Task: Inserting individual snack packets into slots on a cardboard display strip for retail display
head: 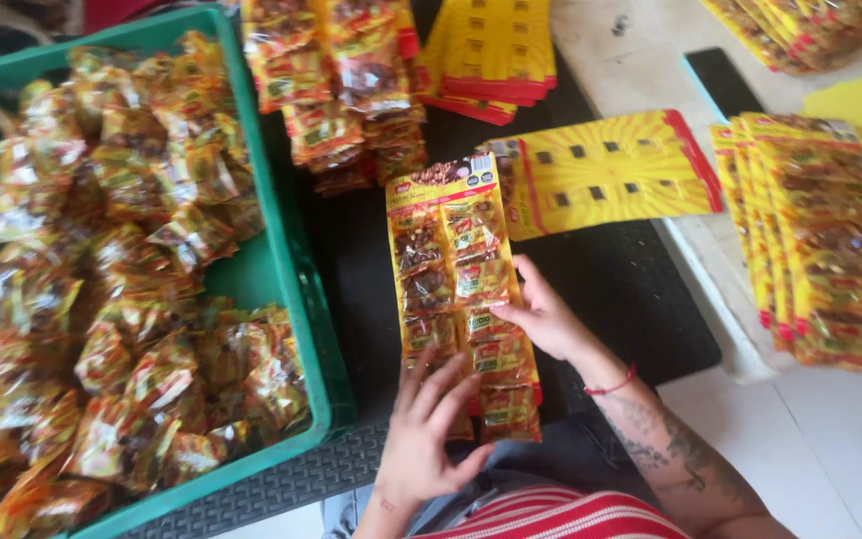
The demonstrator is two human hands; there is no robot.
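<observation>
Fingers of both the left hand (429, 439) and right hand (543, 317) press flat, open, steadying the sachet-filled card (456, 289) at frame centre on the black mat (611, 289).

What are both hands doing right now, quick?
Left hand: open, fingers spread flat on the lower end of the yellow card of snack packets.
Right hand: open, fingers touching the same card's right edge.

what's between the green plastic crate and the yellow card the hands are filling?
Head view: only a bare strip of black ribbed mat separates the green plastic crate from the yellow sachet-filled card; both hands rest on the card.
</observation>
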